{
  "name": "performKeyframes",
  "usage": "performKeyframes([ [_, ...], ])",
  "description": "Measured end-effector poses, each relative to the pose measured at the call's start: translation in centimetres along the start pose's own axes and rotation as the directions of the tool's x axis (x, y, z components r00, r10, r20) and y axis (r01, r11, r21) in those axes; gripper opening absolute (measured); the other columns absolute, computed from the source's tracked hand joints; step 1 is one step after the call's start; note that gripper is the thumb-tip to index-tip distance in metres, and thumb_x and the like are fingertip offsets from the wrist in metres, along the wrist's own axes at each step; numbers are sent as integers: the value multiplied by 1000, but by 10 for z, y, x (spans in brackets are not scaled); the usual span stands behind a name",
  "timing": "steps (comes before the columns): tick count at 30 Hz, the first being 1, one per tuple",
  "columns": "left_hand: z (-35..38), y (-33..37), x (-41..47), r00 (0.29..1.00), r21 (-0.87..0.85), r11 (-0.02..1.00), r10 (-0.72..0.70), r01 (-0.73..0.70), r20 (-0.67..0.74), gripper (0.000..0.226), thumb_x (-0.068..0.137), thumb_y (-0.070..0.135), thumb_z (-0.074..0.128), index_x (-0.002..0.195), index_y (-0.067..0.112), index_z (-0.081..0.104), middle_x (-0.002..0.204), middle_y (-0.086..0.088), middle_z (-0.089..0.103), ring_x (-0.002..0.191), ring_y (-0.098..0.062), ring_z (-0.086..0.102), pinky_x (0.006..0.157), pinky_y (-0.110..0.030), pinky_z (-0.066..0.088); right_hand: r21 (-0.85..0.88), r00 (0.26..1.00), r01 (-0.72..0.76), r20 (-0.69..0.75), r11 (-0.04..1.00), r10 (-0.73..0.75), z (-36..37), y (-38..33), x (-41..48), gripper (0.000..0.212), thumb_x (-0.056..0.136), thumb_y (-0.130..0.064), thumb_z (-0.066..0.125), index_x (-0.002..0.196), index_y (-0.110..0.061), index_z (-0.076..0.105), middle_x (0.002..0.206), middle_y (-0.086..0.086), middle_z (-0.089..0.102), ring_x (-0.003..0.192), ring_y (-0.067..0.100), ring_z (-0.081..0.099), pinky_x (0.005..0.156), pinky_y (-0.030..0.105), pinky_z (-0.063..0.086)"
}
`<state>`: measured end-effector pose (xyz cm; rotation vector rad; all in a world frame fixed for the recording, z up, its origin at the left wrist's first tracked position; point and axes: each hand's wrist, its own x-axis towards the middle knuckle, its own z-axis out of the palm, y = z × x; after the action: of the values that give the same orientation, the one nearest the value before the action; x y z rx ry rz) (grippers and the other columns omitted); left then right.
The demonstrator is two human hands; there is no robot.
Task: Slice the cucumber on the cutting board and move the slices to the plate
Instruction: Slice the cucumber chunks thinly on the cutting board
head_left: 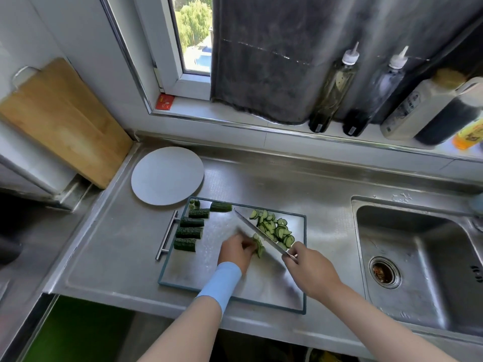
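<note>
Pinches a cucumber piece [258, 247] to the cutting board [209, 273] with the curled left hand [236, 250] to steady it beside the blade, and grips the knife [257, 231] by its handle in the right hand [308, 270]. Shows slices [274, 228] heaped beyond the blade and uncut chunks [189, 232] lined along the board's left edge, probably clear of the cutting path. Shows no slices on the plate [167, 176] just beyond the board.

home kitchen: steel sink [413, 246], sauce bottles [332, 87] on windowsill.
</note>
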<state>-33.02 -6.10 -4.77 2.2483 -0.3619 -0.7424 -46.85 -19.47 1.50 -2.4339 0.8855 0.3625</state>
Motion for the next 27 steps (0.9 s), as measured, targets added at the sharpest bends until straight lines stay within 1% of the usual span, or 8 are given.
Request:
performKeyframes([
  [2,-14,1,1,999,-57,997,-44,43,-23,23,93,16,55,109,23,70,104,3,67,86,-13,56,77,-21,43,-58,999,28,-17,998,-29,-4,6,0,15,99,-42,44,104,-29,50,88,-6,67,79,21,59,63,32,42],
  [5,-50,-3,2,959,-266,961,-144,76,-244,22,97,15,50,109,25,65,112,3,65,93,-15,59,80,-25,44,-158,990,118,-56,980,-128,-8,11,0,23,95,-38,48,116,-28,50,94,-2,70,85,24,64,64,33,41],
  [8,-79,1,1,905,-225,972,-28,-75,-424,18,95,14,51,98,27,64,100,6,64,93,-17,61,78,-28,46,-252,973,195,-70,948,-219,-11,10,0,26,93,-38,50,117,-30,49,92,-3,70,82,23,66,62,31,39],
  [10,-85,9,0,940,-103,980,133,-172,-313,14,91,20,57,92,31,66,91,10,64,85,-13,62,75,-31,52,-292,964,230,-64,928,-259,-12,8,2,25,92,-37,51,114,-28,51,91,-3,70,81,24,66,64,33,44],
  [12,-78,17,-3,981,33,981,191,-191,17,7,81,38,66,88,37,64,90,14,60,82,-9,60,79,-33,54,-322,958,251,-53,913,-282,-13,4,4,23,90,-36,50,111,-26,52,89,-2,69,81,25,65,61,33,41],
  [15,-56,21,-5,932,380,870,207,-315,298,40,65,66,66,98,44,59,100,16,52,98,-6,49,89,-30,47,-355,951,278,-30,893,-308,-16,-1,6,20,92,-36,50,111,-29,50,95,-2,69,86,24,65,61,32,32],
  [23,-39,25,0,938,341,902,160,-265,307,45,68,71,60,101,40,61,100,15,53,95,-8,52,89,-31,49,-430,928,325,-27,842,-372,-20,3,11,27,91,-30,52,117,-27,53,96,0,71,87,27,66,62,32,35],
  [27,-34,30,4,950,350,901,166,-255,266,25,79,54,67,95,36,61,98,11,55,86,-7,55,81,-24,48,-445,924,339,-11,829,-383,-18,0,12,26,89,-25,52,115,-25,54,93,2,70,85,28,66,60,31,36],
])
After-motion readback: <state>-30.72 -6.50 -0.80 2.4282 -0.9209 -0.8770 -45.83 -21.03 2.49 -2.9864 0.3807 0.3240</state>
